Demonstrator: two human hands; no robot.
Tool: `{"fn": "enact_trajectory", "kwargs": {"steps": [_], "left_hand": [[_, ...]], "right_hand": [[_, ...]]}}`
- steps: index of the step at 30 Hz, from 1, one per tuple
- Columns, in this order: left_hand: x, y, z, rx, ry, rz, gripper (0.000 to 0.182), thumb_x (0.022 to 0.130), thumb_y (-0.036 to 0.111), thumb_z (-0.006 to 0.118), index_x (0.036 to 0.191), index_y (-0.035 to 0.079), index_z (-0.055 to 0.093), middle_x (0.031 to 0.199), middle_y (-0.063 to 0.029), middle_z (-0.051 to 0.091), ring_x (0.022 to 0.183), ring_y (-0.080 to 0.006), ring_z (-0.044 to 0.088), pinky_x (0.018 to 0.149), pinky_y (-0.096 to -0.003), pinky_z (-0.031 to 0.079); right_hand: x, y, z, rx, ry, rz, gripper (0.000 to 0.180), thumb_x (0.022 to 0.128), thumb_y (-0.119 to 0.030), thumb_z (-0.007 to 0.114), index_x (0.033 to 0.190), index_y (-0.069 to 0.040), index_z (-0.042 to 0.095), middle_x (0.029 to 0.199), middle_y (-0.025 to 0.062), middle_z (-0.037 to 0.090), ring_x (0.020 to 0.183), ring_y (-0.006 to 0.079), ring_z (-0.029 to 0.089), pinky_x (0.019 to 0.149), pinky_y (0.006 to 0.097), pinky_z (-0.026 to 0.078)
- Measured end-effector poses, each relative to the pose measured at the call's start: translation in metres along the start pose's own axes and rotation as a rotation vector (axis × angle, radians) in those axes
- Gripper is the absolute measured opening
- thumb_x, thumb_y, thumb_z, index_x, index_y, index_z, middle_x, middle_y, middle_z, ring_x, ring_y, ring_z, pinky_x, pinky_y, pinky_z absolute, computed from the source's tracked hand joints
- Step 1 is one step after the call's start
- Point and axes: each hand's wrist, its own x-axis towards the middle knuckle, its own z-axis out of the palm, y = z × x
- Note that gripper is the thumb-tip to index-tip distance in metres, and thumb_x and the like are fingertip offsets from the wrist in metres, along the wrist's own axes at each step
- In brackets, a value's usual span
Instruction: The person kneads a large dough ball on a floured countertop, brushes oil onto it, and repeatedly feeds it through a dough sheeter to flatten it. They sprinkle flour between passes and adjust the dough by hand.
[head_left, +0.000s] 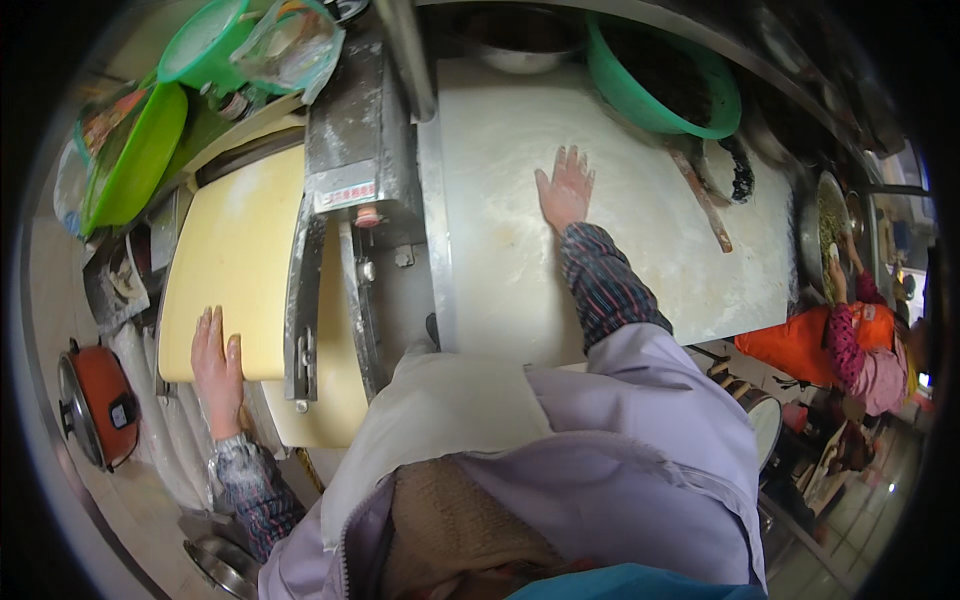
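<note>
My left hand (217, 369) lies at the lower edge of a pale yellow conveyor belt (236, 255), its fingertips over the belt and its thumb apart. The belt belongs to a metal machine, apparently a dough sheeter (364, 135), with a red button (367, 217) on its housing. My right hand (568, 189) is spread palm down over the flour-dusted worktop (510, 285); whether the whole palm touches cannot be told. Neither hand holds anything. To the right of my right hand, a flat wooden stick (701, 201) lies on the worktop.
A green basin (667, 124) with dark contents and a metal bowl (525, 60) stand at the back. Beside the stick is a round container (718, 171). Far right, another person (870, 360) reaches into a bowl of chopped greens (829, 225). A red cooker (101, 405) stands left.
</note>
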Motion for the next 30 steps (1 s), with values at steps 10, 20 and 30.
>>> {"fn": "enact_trajectory", "kwargs": {"steps": [10, 20, 30], "left_hand": [[0.015, -0.009, -0.007, -0.043, -0.018, 0.096, 0.056, 0.09, 0.035, 0.061, 0.137, 0.007, 0.051, 0.14, -0.0183, 0.05, 0.132, -0.0346, 0.044, 0.111, -0.0434, 0.033], [0.04, -0.047, -0.014, -0.088, -0.13, 0.222, 0.074, 0.091, 0.043, 0.057, 0.15, 0.008, 0.029, 0.156, -0.0213, 0.023, 0.142, -0.0387, 0.026, 0.117, -0.0451, 0.024], [0.119, -0.089, -0.012, -0.096, -0.224, 0.249, 0.066, 0.096, 0.052, 0.044, 0.148, 0.013, 0.034, 0.147, -0.0163, 0.042, 0.137, -0.0356, 0.037, 0.115, -0.052, 0.024]], "right_hand": [[-0.089, -0.021, -0.017, -0.126, -0.064, -0.139, 0.065, 0.095, -0.042, 0.052, 0.146, -0.005, 0.038, 0.153, 0.0176, 0.033, 0.144, 0.0332, 0.025, 0.116, 0.0514, 0.019], [-0.066, -0.267, -0.121, 0.747, -0.135, -0.815, 0.04, 0.086, -0.014, 0.065, 0.125, -0.007, 0.059, 0.134, 0.0187, 0.053, 0.127, 0.0354, 0.049, 0.107, 0.0445, 0.037], [-0.045, -0.422, -0.131, 0.273, -0.452, -0.881, 0.067, 0.096, -0.049, 0.046, 0.143, -0.002, 0.042, 0.151, 0.0225, 0.033, 0.142, 0.0367, 0.029, 0.115, 0.0555, 0.021]]}}
